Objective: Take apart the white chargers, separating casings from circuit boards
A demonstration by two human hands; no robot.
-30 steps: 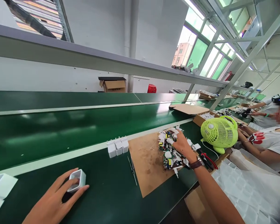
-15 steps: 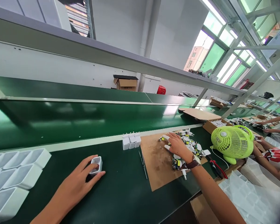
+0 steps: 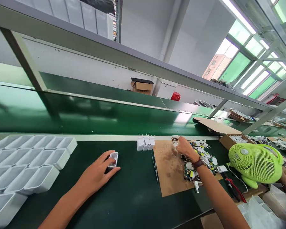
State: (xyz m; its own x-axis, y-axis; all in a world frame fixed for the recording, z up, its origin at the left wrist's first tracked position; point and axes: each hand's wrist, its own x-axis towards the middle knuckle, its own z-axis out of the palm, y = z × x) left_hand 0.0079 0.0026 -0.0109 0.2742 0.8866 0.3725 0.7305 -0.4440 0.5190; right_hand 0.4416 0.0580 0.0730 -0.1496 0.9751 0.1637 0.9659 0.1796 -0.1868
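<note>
My left hand (image 3: 97, 173) rests on the green bench, its fingers closed round a small white charger shell (image 3: 113, 159) that stands open end up. My right hand (image 3: 184, 149) reaches over a brown board (image 3: 168, 171) into a pile of small circuit boards and white plug parts (image 3: 200, 159). Its fingers pinch a circuit board with a white part (image 3: 174, 140) at the pile's far left edge. A watch sits on that wrist. A row of three white shells (image 3: 145, 143) stands between the two hands, beside the board.
White moulded trays (image 3: 26, 165) lie at the left. A green conveyor belt (image 3: 85, 114) runs behind the bench. At the right stand a lime desk fan (image 3: 256, 163), red-handled cutters (image 3: 233, 190) and cardboard boxes (image 3: 231, 140). Thin metal tweezers (image 3: 154, 163) lie by the board.
The view has swung left, bringing the white trays in. My right hand slid to the pile's left edge and lifted a part. My left hand keeps hold of the shell.
</note>
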